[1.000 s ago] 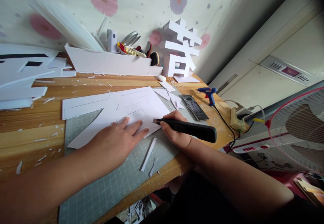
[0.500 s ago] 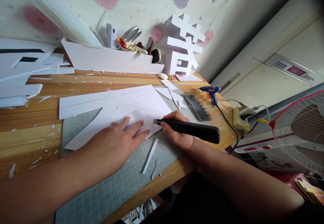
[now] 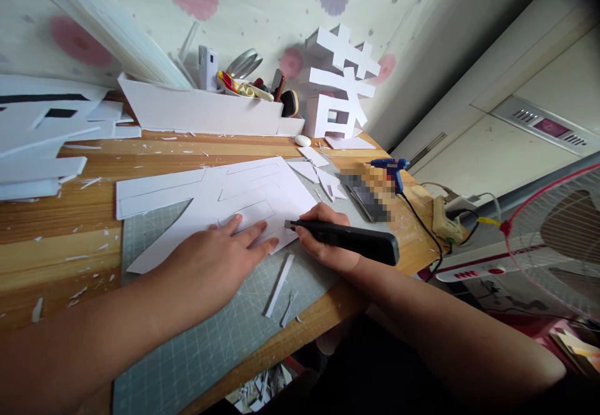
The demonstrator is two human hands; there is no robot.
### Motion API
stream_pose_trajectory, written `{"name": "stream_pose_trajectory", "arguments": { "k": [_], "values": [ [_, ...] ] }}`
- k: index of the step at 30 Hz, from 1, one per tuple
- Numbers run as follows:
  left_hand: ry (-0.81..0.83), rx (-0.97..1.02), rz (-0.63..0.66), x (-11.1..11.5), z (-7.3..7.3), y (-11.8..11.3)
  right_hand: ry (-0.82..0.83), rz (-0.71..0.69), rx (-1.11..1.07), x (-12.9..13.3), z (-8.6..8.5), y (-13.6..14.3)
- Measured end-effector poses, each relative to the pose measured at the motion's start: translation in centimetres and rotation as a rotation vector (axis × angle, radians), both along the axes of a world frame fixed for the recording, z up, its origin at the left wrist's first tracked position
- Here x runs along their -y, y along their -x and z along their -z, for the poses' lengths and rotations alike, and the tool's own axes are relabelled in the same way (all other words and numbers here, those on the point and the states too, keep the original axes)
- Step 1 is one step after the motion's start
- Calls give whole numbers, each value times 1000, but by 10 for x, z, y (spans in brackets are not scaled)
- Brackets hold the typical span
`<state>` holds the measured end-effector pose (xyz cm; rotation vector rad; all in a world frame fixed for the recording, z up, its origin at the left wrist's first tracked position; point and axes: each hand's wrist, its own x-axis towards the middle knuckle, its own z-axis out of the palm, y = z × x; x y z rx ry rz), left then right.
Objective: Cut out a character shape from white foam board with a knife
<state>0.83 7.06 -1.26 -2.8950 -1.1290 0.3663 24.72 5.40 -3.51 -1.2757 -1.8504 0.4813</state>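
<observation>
A white sheet [image 3: 253,184] with pencilled outlines lies on the grey cutting mat [image 3: 187,346]. My left hand [image 3: 225,252] rests on the sheet near its front edge, fingers spread, holding nothing. To its right, my right hand [image 3: 325,240] grips a black utility knife [image 3: 356,240]; the blade end meets the sheet close to its right front edge. Thin white strips [image 3: 280,285] lie on the mat in front of the sheet. White offcuts [image 3: 323,177] are behind it on the right.
A long white box [image 3: 206,109] holds tools at the back, beside a white three-dimensional character [image 3: 337,84]. White cut pieces [image 3: 42,134] are stacked left. At right are a blue glue gun [image 3: 391,168], a power strip [image 3: 445,221] and a fan [image 3: 562,234].
The knife's rear end has swung slightly left, with its tip in almost the same spot on the sheet. My left hand stays flat on the sheet. The view has shifted a little.
</observation>
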Motion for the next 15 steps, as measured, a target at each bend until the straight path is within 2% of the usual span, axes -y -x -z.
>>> {"name": "stream_pose_trajectory", "arguments": {
  "k": [8, 15],
  "values": [
    [32, 35, -15, 1, -3, 1, 68, -12, 30, 9, -11, -4],
    [11, 46, 5, 0, -1, 3, 85, -1, 56, 17, -10, -7]
  ]
}}
